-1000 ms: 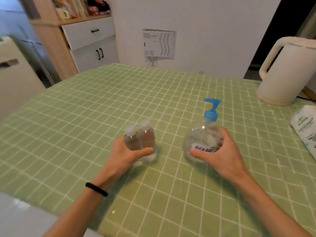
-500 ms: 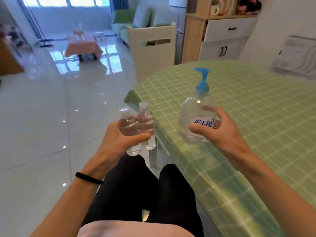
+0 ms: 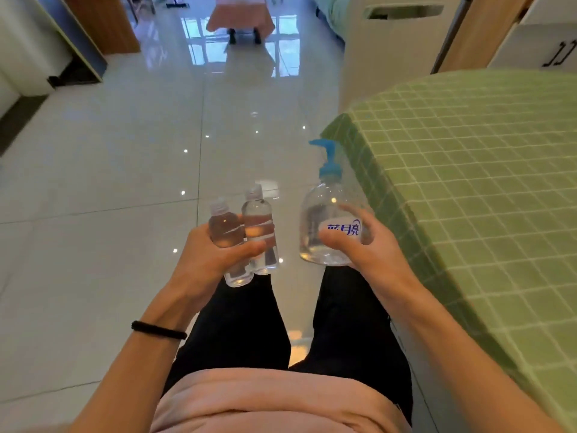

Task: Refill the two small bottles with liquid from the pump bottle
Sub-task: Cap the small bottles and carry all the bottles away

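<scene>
My left hand (image 3: 206,260) grips two small clear bottles side by side, both capped and upright: the left small bottle (image 3: 226,229) and the right small bottle (image 3: 260,225). My right hand (image 3: 365,245) holds the clear pump bottle (image 3: 318,220) with a blue pump head and a blue printed label; liquid fills its lower part. All three bottles hang in the air over my lap, left of the table.
The table with the green checked cloth (image 3: 468,182) fills the right side. A white chair (image 3: 390,42) stands beyond it. A glossy tiled floor (image 3: 109,182) stretches ahead, with a small orange-covered table (image 3: 240,17) far off. My black-trousered legs (image 3: 249,332) are below.
Both hands lifted the bottles off the green table and carried them left and away from it. The view swung left toward the floor, and the table now lies to my right.
</scene>
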{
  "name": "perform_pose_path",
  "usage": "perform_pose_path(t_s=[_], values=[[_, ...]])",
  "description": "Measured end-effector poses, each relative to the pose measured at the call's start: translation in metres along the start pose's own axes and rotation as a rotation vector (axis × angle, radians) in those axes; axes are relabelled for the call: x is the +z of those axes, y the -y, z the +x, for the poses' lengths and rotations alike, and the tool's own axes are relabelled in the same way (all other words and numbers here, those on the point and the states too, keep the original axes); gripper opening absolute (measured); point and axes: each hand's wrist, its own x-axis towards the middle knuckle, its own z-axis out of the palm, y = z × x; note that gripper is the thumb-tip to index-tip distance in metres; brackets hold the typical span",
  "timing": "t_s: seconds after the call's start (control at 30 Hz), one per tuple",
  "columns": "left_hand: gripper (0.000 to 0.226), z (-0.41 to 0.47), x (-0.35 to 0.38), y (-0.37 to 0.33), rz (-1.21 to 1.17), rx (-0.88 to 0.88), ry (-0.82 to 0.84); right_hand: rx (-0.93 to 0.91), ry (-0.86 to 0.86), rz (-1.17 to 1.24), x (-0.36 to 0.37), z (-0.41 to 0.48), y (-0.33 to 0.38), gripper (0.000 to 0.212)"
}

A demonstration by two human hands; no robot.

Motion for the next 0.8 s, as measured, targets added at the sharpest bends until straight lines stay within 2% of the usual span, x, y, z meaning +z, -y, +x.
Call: perform_pose_path(t_s=[0.07,0.17,0.2,0.37,0.47,0.53,0.6,0.7,0.8], values=[[0.047,0.006,-0.010,0.014,0.027,-0.066,-0.016,0.049,0.023,0.009,0.014,0.011,-0.015,0.085],[0.053,0.024,-0.021,0.033,-0.012,-0.171,-0.052,0.124,0.065,0.004,0.026,0.033,-0.033,0.052],[0.052,0.033,-0.023,0.038,-0.024,-0.206,-0.060,0.150,0.074,0.006,0.029,0.044,-0.039,0.047],[0.041,0.087,-0.025,0.059,-0.022,-0.330,-0.087,0.276,0.090,0.017,0.035,0.111,-0.055,0.062],[0.041,0.112,-0.022,0.050,-0.057,-0.378,-0.097,0.333,0.084,0.004,0.032,0.141,-0.049,0.044],[0.041,0.121,-0.023,0.031,-0.061,-0.412,-0.091,0.378,0.075,-0.002,0.029,0.146,-0.034,0.042],[0.042,0.121,-0.026,0.003,-0.071,-0.418,-0.088,0.427,0.059,0.017,0.025,0.147,-0.006,0.056],[0.051,0.113,-0.039,-0.058,-0.123,-0.453,-0.114,0.470,0.067,-0.027,0.020,0.142,0.055,0.063],[0.060,0.100,-0.060,-0.129,-0.157,-0.496,-0.141,0.495,0.092,-0.079,0.019,0.134,0.124,0.054]])
